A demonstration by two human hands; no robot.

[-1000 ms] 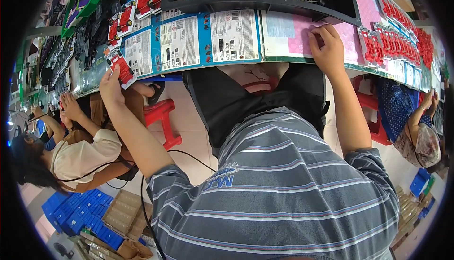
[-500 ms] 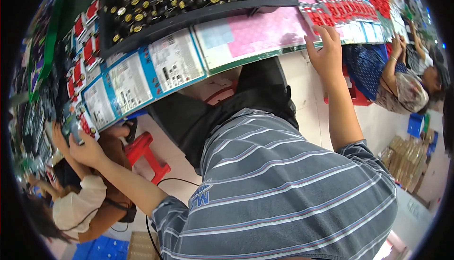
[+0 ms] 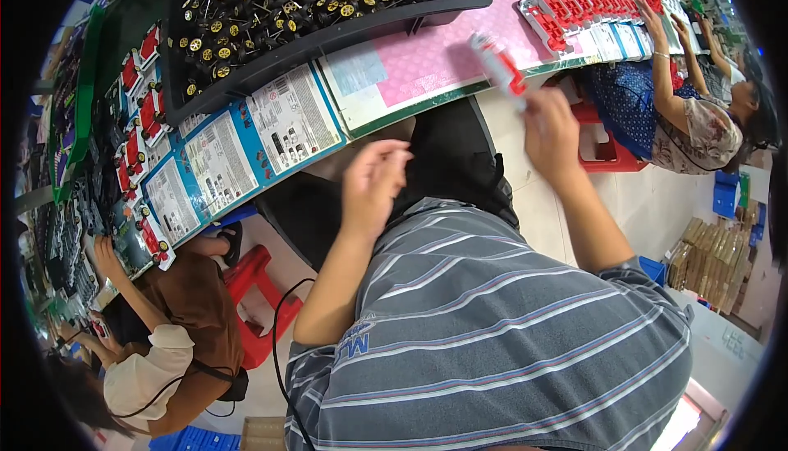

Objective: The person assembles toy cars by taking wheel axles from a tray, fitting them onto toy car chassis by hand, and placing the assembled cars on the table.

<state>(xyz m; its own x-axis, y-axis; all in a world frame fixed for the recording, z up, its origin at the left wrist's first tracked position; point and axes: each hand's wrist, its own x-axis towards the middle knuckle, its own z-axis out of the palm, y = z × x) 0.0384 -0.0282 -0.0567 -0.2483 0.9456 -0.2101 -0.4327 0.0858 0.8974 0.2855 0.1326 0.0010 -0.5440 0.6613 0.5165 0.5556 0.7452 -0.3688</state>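
Note:
My right hand (image 3: 552,135) is closed on the near end of a red-and-white toy car body (image 3: 503,69), lifted over the table's front edge and smeared by motion. My left hand (image 3: 373,188) hovers in front of the table's edge, above my lap, fingers loosely bent and nothing visible in them. Toward the back right, a row of similar red-and-white car bodies (image 3: 546,24) lies on the pink surface. A black bin (image 3: 328,36) holds many small wheels on axles with yellow hubs. Red toy cars with wheels (image 3: 153,236) stand along the left side.
Blue-bordered printed sheets (image 3: 217,160) lie along the table (image 3: 365,114). Two seated people work nearby: one at the left with a hand (image 3: 107,258) at the table, another at the right with an arm (image 3: 661,49) over it. Red stools (image 3: 263,287) stand on the floor.
My left hand has left the toy car at the far left and come to the middle. My right hand has drawn a car body from the row toward me.

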